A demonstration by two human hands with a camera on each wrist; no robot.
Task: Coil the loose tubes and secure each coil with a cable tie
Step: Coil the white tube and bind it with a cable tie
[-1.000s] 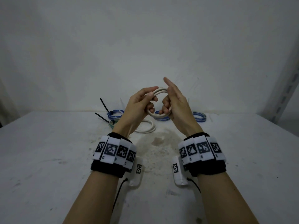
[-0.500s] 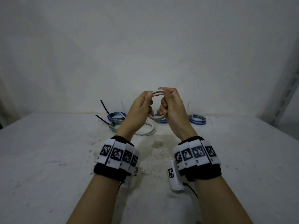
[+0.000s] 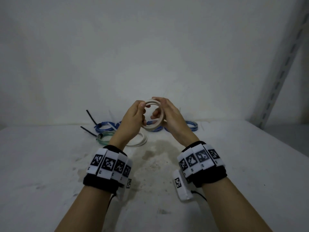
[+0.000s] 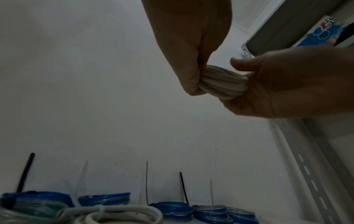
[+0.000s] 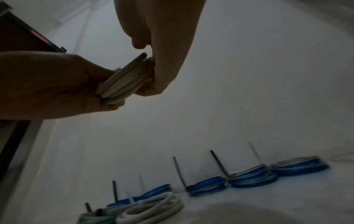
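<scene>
1. Since half a second ago the two hands have drawn slightly apart, so the white tube coil (image 3: 153, 114) now shows as an open ring between them where it was mostly covered; a second ago the right fingers stood straight up, and now they curve round the ring.
2. The table (image 3: 50, 164), pale and stained near its middle, lies below the raised hands.
3. The left hand (image 3: 133, 118) pinches the coil's upper left part between thumb and curled fingers.
4. The right hand (image 3: 168, 114) cups the coil's right side, fingers bent round the stacked turns; the left wrist view shows the loops pressed into its palm.
5. The held coil hangs in the air above the table, well clear of it, its turns lying side by side.
6. A second white coil (image 3: 138, 141) lies flat on the table beneath the left hand.
7. Blue coils (image 5: 252, 177) sit in a row along the far edge by the wall, with cable tie tails (image 5: 218, 162) standing up from them.
8. A greenish clear coil (image 3: 104, 138) lies at the left end, just beside the white one.
</scene>
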